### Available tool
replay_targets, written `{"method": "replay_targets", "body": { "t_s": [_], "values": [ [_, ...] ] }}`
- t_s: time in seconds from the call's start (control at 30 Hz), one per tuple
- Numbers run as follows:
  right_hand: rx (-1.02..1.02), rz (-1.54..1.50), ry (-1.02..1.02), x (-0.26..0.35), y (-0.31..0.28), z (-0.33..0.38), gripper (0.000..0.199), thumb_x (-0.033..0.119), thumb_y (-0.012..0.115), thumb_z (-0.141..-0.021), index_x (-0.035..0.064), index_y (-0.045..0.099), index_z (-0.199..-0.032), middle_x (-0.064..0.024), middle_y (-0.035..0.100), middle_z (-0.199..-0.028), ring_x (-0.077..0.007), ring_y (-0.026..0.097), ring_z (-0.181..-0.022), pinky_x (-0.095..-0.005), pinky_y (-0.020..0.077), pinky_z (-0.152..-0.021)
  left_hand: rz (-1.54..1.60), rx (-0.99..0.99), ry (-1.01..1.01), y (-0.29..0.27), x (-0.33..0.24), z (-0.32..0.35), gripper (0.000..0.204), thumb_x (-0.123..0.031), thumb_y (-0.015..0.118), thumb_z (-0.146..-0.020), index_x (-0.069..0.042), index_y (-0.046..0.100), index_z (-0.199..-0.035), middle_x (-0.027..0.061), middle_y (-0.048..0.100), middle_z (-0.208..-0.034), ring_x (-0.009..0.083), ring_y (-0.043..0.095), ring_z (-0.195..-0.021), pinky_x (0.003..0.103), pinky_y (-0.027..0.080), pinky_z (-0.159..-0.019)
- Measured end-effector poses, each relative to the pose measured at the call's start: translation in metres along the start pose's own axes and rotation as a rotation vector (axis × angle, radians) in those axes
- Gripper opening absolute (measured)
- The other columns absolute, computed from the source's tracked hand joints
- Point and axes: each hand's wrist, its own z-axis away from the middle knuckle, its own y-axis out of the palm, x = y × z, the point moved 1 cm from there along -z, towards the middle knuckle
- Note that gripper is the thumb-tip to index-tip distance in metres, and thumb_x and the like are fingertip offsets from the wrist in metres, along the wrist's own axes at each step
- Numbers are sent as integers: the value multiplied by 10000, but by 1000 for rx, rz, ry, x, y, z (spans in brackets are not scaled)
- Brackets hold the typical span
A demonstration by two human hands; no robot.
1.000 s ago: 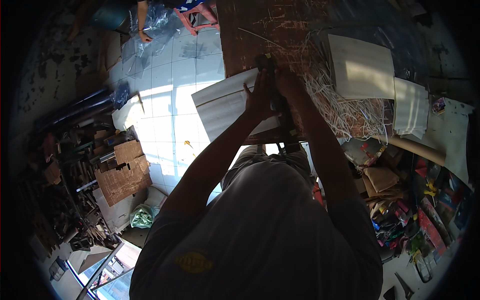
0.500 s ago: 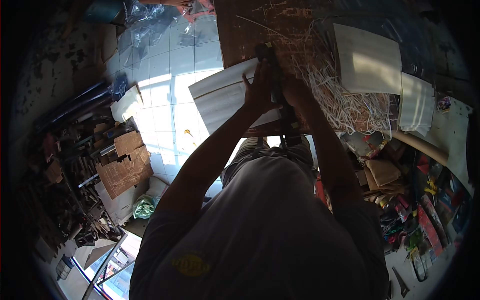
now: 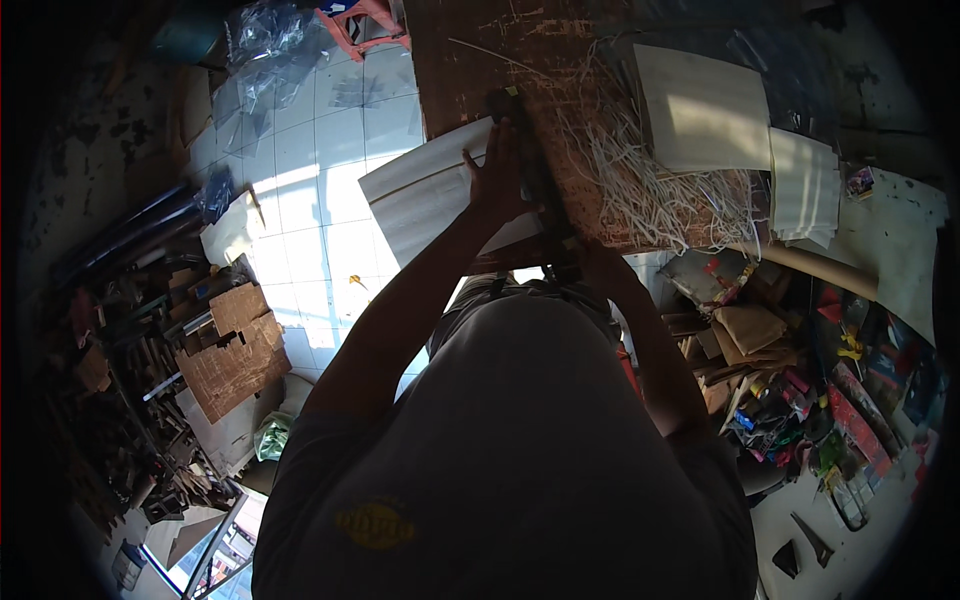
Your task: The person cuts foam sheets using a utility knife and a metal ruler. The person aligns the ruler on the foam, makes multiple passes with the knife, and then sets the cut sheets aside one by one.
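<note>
Left hand (image 3: 497, 180) fingers press the white sheet (image 3: 430, 205) beside the dark cutter bar (image 3: 535, 180).

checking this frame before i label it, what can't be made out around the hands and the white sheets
- Right hand: head view, mostly hidden behind the dark tool and in shadow; its grip cannot be told.
- Left hand: its back shows on the white sheets; the fingertips and what they press are hidden.
- Dark tool: too shadowed to identify.
- Near edge of the wooden table: covered by the person's head and shoulders.
- Pile of white strips: too fine to count.
</note>
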Motion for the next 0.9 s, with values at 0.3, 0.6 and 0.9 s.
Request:
{"method": "replay_targets", "body": {
  "t_s": [0.3, 0.6, 0.9],
  "values": [
    [-300, -249, 203, 12, -3, 9, 370, 319, 460, -1097, -19, 556, -1213, -308, 696, -916, -494, 717, -864, -568, 591, -702, 49, -25, 57, 1, 4, 6, 1516, -723, 879, -606, 1, 74, -1666, 185, -5, -1757, 332, 23, -1635, 806, 174, -1178],
    [-362, -467, 343, 34, -10, 15, 430, 407, 486, -1103, -12, 571, -1144, -329, 697, -904, -528, 693, -883, -601, 564, -678, 119, -16, 48, -3, 4, 5, 1541, -667, 924, -577, 3, 60, -1663, 186, -5, -1756, 333, 17, -1635, 786, 167, -1195],
    [-393, -450, 307, 43, -82, -103, 441, 413, 442, -1100, -4, 579, -1138, -275, 728, -986, -458, 738, -933, -570, 612, -741, 109, 5, 21, -4, 3, 6, 1562, -667, 929, -567, -5, 37, -1666, 183, -3, -1758, 334, 8, -1636, 798, 165, -1185]
  ]
}}
